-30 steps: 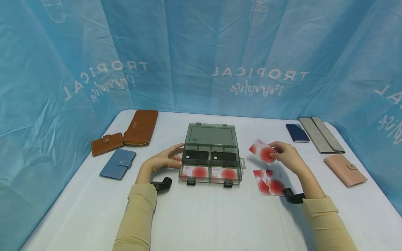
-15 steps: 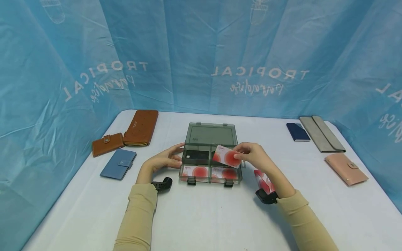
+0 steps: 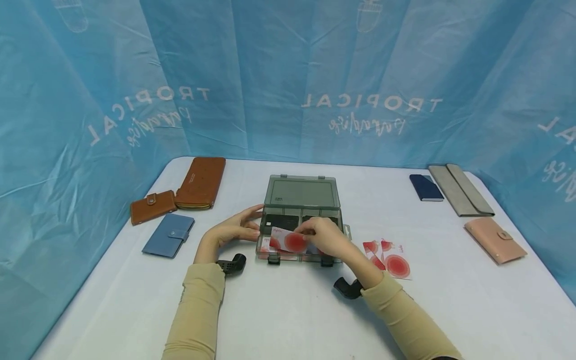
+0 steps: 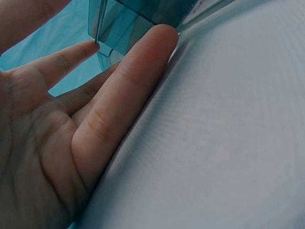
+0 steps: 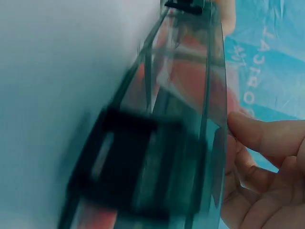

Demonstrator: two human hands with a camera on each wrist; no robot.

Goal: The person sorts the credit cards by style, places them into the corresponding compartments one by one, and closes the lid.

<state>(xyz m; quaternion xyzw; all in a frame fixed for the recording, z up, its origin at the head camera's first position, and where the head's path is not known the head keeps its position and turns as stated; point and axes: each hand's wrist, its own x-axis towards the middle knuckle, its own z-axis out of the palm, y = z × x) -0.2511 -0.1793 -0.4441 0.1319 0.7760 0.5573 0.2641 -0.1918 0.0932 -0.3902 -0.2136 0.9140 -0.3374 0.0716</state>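
Observation:
A translucent grey-green plastic box [image 3: 302, 192] lies with its lid raised at the middle of the table. Black cards [image 3: 281, 222] sit in its back compartments, and red-and-white cards are in the front ones. My right hand [image 3: 328, 237] pinches a red-and-white card [image 3: 288, 241] over the front left compartment; in the right wrist view the card shows blurred through the box wall. My left hand [image 3: 231, 229] rests against the box's left side with its fingers extended, and the left wrist view shows fingertips touching the wall [image 4: 124, 28]. Further red-and-white cards [image 3: 397, 260] lie overlapping right of the box.
On the left lie a brown long wallet [image 3: 200, 183], a small brown wallet [image 3: 153, 207] and a blue wallet [image 3: 168, 235]. To the right are a navy card holder [image 3: 425, 188], a grey wallet [image 3: 461, 191] and a pink wallet [image 3: 495, 241]. A blue curtain [image 3: 288, 90] hangs behind the table.
My right hand has carried the card leftward from beside the box, over its right half, to its front left compartment. My left hand has stayed at the box's left side.

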